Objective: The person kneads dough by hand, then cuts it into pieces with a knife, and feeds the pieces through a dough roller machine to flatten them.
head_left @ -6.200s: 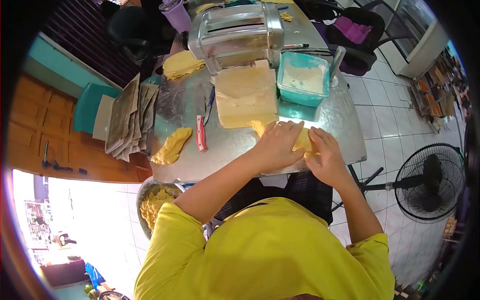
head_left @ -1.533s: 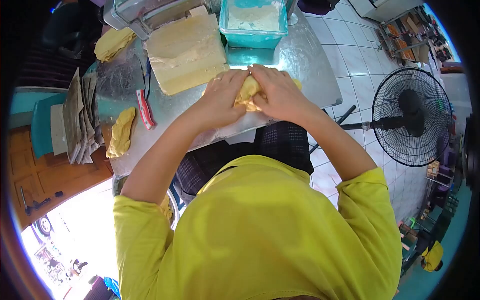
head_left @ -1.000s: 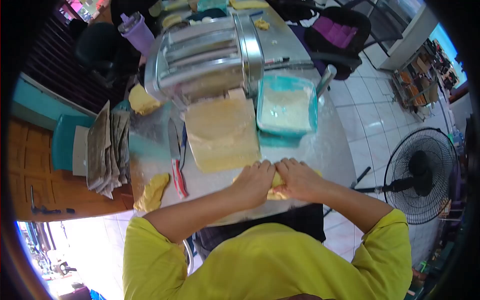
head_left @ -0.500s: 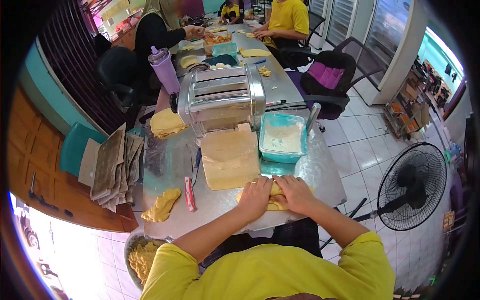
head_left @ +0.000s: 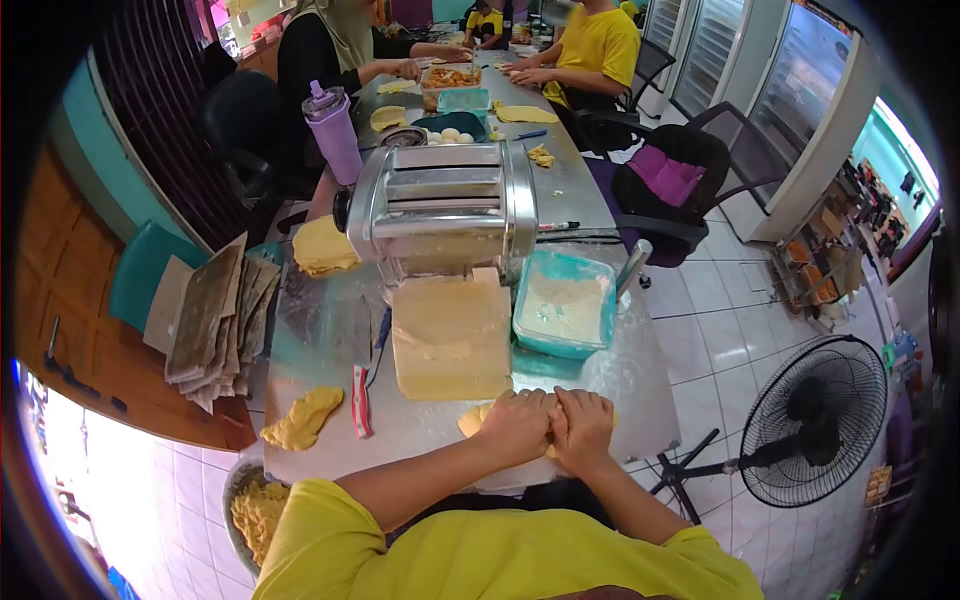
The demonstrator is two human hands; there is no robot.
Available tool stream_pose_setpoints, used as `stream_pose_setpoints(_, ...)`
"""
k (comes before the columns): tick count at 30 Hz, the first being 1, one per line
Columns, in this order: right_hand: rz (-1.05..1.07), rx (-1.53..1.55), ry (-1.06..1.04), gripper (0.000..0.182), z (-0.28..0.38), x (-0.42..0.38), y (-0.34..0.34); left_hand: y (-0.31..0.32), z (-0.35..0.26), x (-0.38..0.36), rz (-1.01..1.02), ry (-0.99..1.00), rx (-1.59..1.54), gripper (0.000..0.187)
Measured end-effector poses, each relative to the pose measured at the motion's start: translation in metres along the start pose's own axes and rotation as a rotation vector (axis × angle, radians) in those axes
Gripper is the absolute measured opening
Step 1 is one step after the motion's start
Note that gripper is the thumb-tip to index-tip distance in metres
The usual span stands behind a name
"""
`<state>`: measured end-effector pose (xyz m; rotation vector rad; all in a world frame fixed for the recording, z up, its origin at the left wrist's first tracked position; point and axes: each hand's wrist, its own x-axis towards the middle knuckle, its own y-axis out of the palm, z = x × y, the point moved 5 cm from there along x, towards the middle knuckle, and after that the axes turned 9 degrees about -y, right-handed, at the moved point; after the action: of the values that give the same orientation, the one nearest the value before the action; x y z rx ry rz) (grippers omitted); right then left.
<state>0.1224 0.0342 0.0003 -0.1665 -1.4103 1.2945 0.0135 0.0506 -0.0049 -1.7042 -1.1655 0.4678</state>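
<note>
At the table's near edge, my left hand and my right hand press together, fingers curled, on a lump of yellow dough that is mostly hidden beneath them. Just beyond lies a flat dough sheet in front of a silver pasta machine. A teal tub of flour stands right of the sheet. Left of it are a red-and-white handled knife and another dough lump.
A purple tumbler and stacked dough sheets flank the machine's left. Two co-workers sit farther up the metal table. A black fan stands at right, a dough bowl at lower left, and chairs along both sides.
My hands have come closer together and curled over the dough, where they were flatter and more apart before. The camera view has shifted slightly. The co-worker at far left has spread their hands.
</note>
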Motion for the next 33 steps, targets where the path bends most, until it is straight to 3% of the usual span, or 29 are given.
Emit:
stream_pose_setpoints(3,0.151,0.103,0.003,0.024,-0.027,0.020,0.018,0.005,0.015,0.016,-0.008,-0.035,-0.038,0.024)
stream_pose_setpoints(14,0.014,0.063,-0.022,0.030,-0.042,0.033,0.025,0.009,0.018,0.023,-0.092,-0.151,-0.019,0.026)
stream_pose_setpoints(15,0.015,0.057,-0.019,0.030,-0.040,0.031,0.026,0.008,0.016,0.022,-0.091,-0.147,-0.024,0.026)
stream_pose_setpoints(17,-0.041,-0.006,0.005,0.029,-0.036,0.028,0.023,-0.002,0.011,0.017,-0.281,-0.063,0.028,0.031)
stream_pose_setpoints(19,-0.062,-0.006,0.011,0.029,-0.027,0.023,0.015,-0.002,0.007,0.008,-0.229,-0.074,0.028,0.032)
stream_pose_setpoints(21,0.040,0.003,0.042,0.021,-0.022,0.014,0.006,-0.003,0.003,0.003,-0.083,-0.072,0.022,0.044)
stream_pose_setpoints(23,-0.001,0.105,0.064,0.021,-0.015,0.000,-0.012,-0.018,-0.008,-0.010,-0.107,-0.003,0.026,0.055)
stream_pose_setpoints(25,-0.036,0.209,0.093,0.029,-0.017,-0.018,-0.018,-0.021,-0.015,-0.017,-0.120,0.066,0.027,0.065)
stream_pose_setpoints(27,0.037,-0.055,0.076,0.046,-0.022,-0.032,-0.017,-0.013,-0.016,-0.015,-0.064,0.071,0.169,0.083)
stream_pose_setpoints(29,0.056,-0.002,0.148,0.048,-0.024,-0.032,-0.003,-0.005,-0.014,-0.002,-0.065,0.064,0.226,0.072)
stream_pose_setpoints(31,0.095,-0.109,0.052,0.051,-0.022,-0.011,0.003,0.002,-0.005,0.011,0.104,0.014,0.140,0.058)
stream_pose_setpoints(32,0.054,-0.074,0.024,0.040,-0.021,0.003,-0.001,0.008,-0.001,0.016,0.123,0.001,0.138,0.058)
stream_pose_setpoints(33,0.068,-0.055,0.030,0.040,-0.031,0.010,0.004,0.008,0.002,0.021,0.028,0.022,0.107,0.051)
